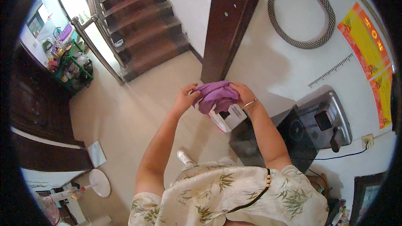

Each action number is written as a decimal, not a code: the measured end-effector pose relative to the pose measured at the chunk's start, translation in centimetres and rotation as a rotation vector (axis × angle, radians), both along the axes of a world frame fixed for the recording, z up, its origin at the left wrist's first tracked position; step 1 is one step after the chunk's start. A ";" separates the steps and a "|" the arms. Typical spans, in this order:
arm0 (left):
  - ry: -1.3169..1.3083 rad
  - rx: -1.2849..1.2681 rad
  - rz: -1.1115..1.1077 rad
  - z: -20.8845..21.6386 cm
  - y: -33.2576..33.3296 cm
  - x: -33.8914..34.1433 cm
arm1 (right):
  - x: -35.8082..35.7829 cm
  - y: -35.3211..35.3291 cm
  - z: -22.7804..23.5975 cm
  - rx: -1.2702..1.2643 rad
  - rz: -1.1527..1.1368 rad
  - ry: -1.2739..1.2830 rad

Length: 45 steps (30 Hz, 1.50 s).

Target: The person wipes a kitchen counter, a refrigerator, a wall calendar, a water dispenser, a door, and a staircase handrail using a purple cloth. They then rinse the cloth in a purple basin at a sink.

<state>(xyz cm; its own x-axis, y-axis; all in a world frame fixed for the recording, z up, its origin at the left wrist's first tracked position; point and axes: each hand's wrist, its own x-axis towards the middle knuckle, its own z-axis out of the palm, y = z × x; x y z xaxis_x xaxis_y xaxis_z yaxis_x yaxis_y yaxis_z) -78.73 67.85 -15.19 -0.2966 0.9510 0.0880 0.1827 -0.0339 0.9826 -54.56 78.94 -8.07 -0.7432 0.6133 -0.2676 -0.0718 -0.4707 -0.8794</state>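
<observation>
A purple cloth [215, 93] is stretched between my two hands in front of me, bunched in loose folds. My left hand [184, 99] pinches its left edge. On the other side, my right hand [244, 95], with a bangle on the wrist, grips the right edge. Just under the cloth is an open white box [235, 120] with a dark opening. Some pale material shows along the cloth's lower left edge. Whether the cloth touches the box I cannot tell.
A black speaker-like cabinet [247, 140] stands close to my right forearm, with a grey tray-like unit [340, 117] beside it against the wall. Dark stairs [146, 29] with a metal railing [98, 50] rise ahead. A green rack [86, 69] stands at the far left.
</observation>
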 end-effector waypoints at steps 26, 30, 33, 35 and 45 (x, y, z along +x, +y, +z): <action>-0.131 0.756 -0.242 37.4 37.5 -1.4 | -11.3 27.8 35.2 2.092 -0.985 -0.316; 0.512 1.015 -0.064 37.5 45.7 -0.1 | -10.4 34.1 38.0 2.672 -0.756 -0.825; 0.791 1.101 0.032 32.2 47.4 -3.0 | -11.5 34.4 32.8 2.419 -0.577 -0.980; 0.791 1.045 -0.043 26.4 47.2 -2.8 | -9.7 33.2 27.3 2.471 -0.433 -1.018; 0.886 1.125 0.205 41.6 54.3 -9.4 | -16.0 36.2 44.1 2.593 -0.855 -1.509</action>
<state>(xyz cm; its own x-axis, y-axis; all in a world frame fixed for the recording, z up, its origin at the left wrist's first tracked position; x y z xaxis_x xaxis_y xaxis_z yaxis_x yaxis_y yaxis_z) -88.17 122.16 26.45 0.1312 0.2034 0.9703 0.8017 -0.5975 0.0168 -70.54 115.15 36.00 -0.6487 0.2096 0.7316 0.7580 0.0913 0.6459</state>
